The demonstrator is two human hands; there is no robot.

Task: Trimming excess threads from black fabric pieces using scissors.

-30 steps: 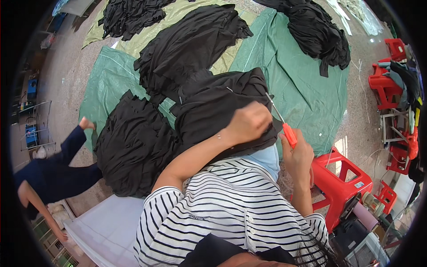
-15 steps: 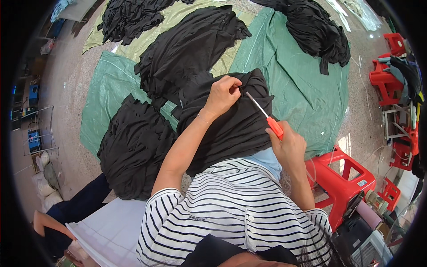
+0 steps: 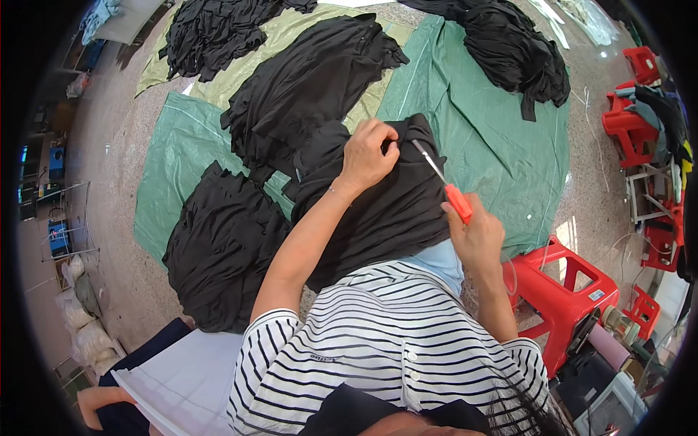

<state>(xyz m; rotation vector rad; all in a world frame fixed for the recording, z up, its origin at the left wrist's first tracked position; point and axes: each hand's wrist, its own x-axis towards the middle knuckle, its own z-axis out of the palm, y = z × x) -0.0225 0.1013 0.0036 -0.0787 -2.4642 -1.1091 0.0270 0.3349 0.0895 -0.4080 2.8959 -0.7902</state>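
A heap of black cloth (image 3: 378,211) lies across my lap. My left hand (image 3: 371,156) is closed in a pinch at its upper part, with dark fabric at the fingertips. In my right hand (image 3: 476,231) is a red-handled tool (image 3: 456,202) with a thin metal shaft, gripped by the handle. The shaft slants up and left, its tip over the black cloth, a short way right of my left fingers. A pale tube or cord (image 3: 512,280) hangs by my right wrist; whether it joins the tool is hidden.
More black cloth piles (image 3: 298,91) lie ahead and to the left (image 3: 222,243), with another (image 3: 516,54) far right. Green sheeting (image 3: 502,160) covers the floor. A red stool (image 3: 560,291) stands close on my right. A person's arm (image 3: 102,400) shows at lower left beside white material (image 3: 182,378).
My right hand and the tool have shifted slightly right, opening a wider gap between tip and left fingers. The left hand stays at the cloth, moved slightly. The person at lower left has shifted.
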